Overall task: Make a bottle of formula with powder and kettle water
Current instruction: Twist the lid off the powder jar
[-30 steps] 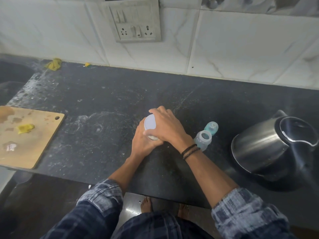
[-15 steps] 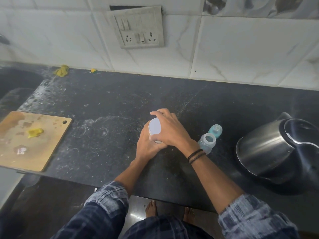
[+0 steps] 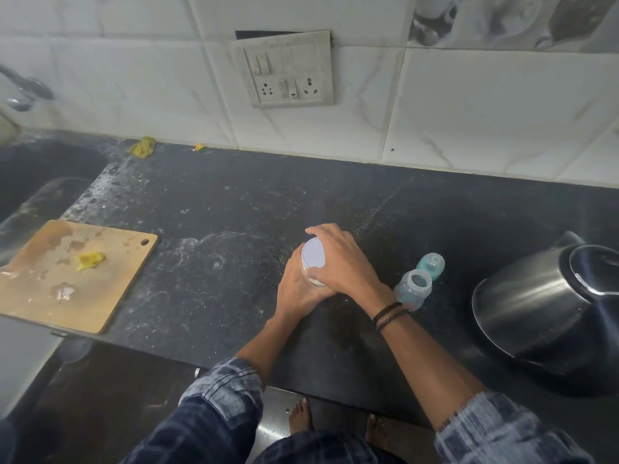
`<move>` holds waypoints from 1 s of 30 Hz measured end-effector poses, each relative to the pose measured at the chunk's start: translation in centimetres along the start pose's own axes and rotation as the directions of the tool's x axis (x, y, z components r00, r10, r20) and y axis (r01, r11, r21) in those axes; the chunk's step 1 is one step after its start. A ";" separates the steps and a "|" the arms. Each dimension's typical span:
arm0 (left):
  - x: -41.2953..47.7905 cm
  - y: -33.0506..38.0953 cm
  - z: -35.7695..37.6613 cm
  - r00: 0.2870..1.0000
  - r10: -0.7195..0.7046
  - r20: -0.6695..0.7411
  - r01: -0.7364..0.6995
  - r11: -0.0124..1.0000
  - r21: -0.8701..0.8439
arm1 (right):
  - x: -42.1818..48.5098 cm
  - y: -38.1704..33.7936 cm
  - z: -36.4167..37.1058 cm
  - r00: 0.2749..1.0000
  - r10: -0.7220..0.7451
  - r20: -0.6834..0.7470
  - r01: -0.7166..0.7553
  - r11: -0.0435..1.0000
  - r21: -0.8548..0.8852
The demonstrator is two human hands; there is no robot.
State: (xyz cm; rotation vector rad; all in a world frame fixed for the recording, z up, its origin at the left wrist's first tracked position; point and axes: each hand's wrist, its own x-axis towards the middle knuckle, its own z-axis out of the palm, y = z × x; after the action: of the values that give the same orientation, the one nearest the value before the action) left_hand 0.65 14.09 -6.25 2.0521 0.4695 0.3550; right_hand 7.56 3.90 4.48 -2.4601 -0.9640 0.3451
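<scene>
A white powder tin (image 3: 314, 259) with a pale lid stands on the black counter (image 3: 234, 209) in front of me. My left hand (image 3: 296, 289) wraps round its body from the near side. My right hand (image 3: 341, 262) curls over the lid, fingers on its far rim and thumb on its near rim. Just right of my right wrist stands the clear baby bottle (image 3: 412, 289), open at the top, with its teal teat cap (image 3: 432, 265) beside it. The steel kettle (image 3: 549, 303) with a black lid sits at the far right.
A wooden cutting board (image 3: 67, 289) with a yellow scrap lies at the left, overhanging the counter's front edge. A dark sink (image 3: 37, 175) and tap are at the far left. A switch and socket plate (image 3: 288, 68) is on the tiled wall.
Both hands stay on the tin; the right hand's fingers have shifted slightly round the lid. The camera has tilted up a little.
</scene>
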 end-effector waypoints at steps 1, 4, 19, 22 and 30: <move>-0.1 0.0 0.0 1.000 -0.003 0.001 0.003 1.000 0.003 | 0.0 0.0 0.0 1.000 -0.003 -0.006 0.002 1.000 -0.004; -0.1 -0.1 0.0 1.000 -0.008 -0.002 0.008 1.000 -0.011 | 0.0 0.0 0.2 1.000 0.013 -0.013 -0.013 1.000 -0.018; 0.1 -0.3 0.1 1.000 -0.007 -0.008 0.007 1.000 0.019 | 0.0 0.5 0.3 1.000 -0.001 0.016 0.000 0.999 0.035; 0.0 -0.3 0.0 1.000 -0.012 -0.016 0.012 1.000 0.002 | 0.0 0.7 0.5 1.000 0.015 0.027 -0.016 0.999 0.052; 0.0 -0.2 0.0 1.000 -0.009 -0.016 0.009 1.000 -0.010 | 0.1 0.6 0.4 0.999 0.025 0.030 -0.027 0.998 0.064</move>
State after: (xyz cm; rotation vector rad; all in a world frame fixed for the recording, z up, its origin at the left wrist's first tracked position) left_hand 0.62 14.15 -6.41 2.0380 0.4853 0.3682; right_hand 7.83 3.72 3.80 -2.4176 -0.9188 0.4148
